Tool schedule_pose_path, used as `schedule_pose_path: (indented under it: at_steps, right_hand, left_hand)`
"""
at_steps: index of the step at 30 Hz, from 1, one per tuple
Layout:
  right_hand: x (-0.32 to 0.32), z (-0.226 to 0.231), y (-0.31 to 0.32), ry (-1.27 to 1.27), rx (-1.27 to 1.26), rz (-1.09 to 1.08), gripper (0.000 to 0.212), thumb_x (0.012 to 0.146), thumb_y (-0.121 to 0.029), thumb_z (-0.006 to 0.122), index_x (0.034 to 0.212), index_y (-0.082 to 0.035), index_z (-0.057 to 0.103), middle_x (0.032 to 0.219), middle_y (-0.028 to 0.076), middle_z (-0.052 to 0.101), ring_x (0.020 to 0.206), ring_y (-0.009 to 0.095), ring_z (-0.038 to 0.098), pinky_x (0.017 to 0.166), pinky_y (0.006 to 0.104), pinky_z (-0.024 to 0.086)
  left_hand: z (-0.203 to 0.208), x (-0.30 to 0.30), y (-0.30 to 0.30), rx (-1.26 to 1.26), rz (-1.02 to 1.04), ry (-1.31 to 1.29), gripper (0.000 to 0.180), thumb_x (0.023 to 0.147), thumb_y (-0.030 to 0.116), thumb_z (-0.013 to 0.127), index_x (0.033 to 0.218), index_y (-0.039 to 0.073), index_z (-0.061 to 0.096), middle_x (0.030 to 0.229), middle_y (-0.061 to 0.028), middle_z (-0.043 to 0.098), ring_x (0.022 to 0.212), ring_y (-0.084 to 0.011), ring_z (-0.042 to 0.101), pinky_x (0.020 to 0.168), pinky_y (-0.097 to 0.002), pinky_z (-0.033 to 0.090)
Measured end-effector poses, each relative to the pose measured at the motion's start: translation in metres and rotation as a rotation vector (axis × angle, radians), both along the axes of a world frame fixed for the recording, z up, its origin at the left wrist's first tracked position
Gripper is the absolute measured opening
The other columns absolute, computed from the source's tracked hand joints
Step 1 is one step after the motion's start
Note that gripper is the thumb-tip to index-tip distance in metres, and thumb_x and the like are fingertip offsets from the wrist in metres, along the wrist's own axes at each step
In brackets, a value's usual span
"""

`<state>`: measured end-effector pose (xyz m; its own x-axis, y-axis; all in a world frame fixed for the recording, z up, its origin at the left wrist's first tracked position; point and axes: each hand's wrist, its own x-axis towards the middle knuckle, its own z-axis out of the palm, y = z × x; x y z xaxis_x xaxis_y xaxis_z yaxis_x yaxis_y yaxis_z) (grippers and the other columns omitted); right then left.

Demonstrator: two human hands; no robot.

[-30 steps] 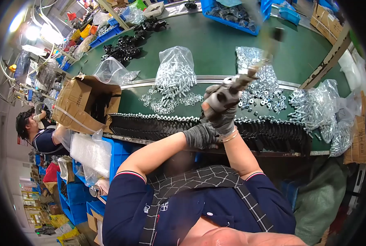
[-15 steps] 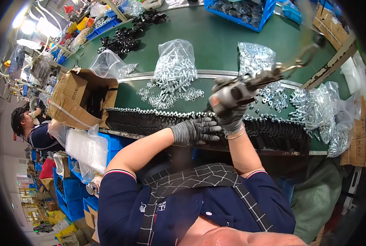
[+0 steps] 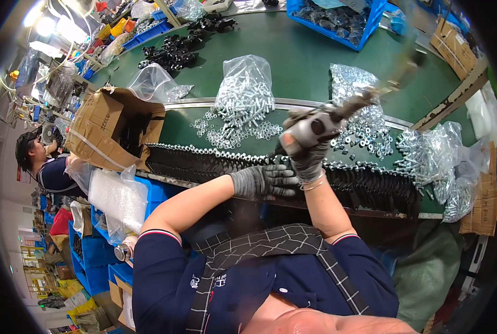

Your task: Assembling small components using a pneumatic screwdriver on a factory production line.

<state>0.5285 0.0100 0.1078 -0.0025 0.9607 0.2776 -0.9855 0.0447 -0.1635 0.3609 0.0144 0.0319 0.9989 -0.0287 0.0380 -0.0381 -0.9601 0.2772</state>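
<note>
My right hand (image 3: pixel 307 160), in a grey glove, is wrapped round a grey, pistol-shaped power driver (image 3: pixel 312 131). Its rear end and the hose or cord leading up to the right are blurred. The tool's front end points down at a long row of black flat parts (image 3: pixel 198 164) along the near bench edge; the exact contact point is hidden. Small silvery bolts or nuts line the top of that row. My left hand (image 3: pixel 264 182), gloved too, lies flat across the row's near side with fingers stretched, just left of my right hand.
Beyond the row lie a bag of silvery bolts (image 3: pixel 244 100), loose nuts (image 3: pixel 207 129), another bag (image 3: pixel 351 83) and more bolts (image 3: pixel 418 147) at right. A cardboard box (image 3: pixel 101 131) stands left, a blue bin (image 3: pixel 346 28) far back. A co-worker (image 3: pixel 51 167) is at far left.
The driver and my right hand have moved slightly left and down along the row. My left hand stays flat, shifted a little left. The whole view has tilted slightly.
</note>
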Motion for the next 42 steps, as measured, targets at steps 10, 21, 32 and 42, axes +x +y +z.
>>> schedule_pose_path:
  at_steps: [10, 21, 32, 42]
  right_hand:
    - [-0.01, -0.013, 0.011, -0.789, 0.113, -0.462, 0.05, 0.071, -0.001, 0.069, 0.113, -0.009, 0.042, 0.102, 0.006, 0.055, 0.086, 0.015, 0.055, 0.075, 0.0279, 0.049]
    - [-0.037, -0.035, 0.021, -0.729, 0.105, -0.382, 0.052, 0.071, -0.005, 0.071, 0.114, -0.009, 0.043, 0.102, 0.007, 0.054, 0.088, 0.016, 0.056, 0.077, 0.0284, 0.048]
    - [-0.062, -0.024, 0.017, -0.888, 0.177, -0.457, 0.049, 0.072, -0.008, 0.073, 0.111, -0.01, 0.044, 0.099, 0.006, 0.053, 0.088, 0.017, 0.056, 0.079, 0.0304, 0.048]
    - [-0.07, -0.023, 0.021, -0.263, -0.079, 0.063, 0.038, 0.071, -0.008, 0.07, 0.104, -0.007, 0.05, 0.091, 0.004, 0.055, 0.083, 0.015, 0.056, 0.076, 0.0288, 0.048]
  left_hand:
    - [-0.005, -0.011, -0.002, 0.025, 0.042, -0.029, 0.053, 0.086, 0.031, 0.053, 0.135, 0.018, 0.041, 0.143, -0.0066, 0.034, 0.133, -0.0272, 0.029, 0.11, -0.0465, 0.019]
    - [-0.004, -0.01, 0.001, -0.05, 0.065, -0.056, 0.053, 0.085, 0.029, 0.053, 0.136, 0.021, 0.041, 0.143, -0.0075, 0.032, 0.134, -0.0298, 0.026, 0.11, -0.0471, 0.018]
    - [-0.016, -0.035, 0.005, -0.181, 0.029, -0.023, 0.054, 0.084, 0.031, 0.054, 0.135, 0.021, 0.041, 0.146, -0.0064, 0.029, 0.135, -0.0292, 0.024, 0.111, -0.0473, 0.016]
    - [-0.008, -0.032, 0.004, 0.001, 0.036, -0.142, 0.051, 0.083, 0.028, 0.054, 0.133, 0.019, 0.044, 0.138, -0.006, 0.04, 0.128, -0.0266, 0.037, 0.108, -0.0439, 0.027]
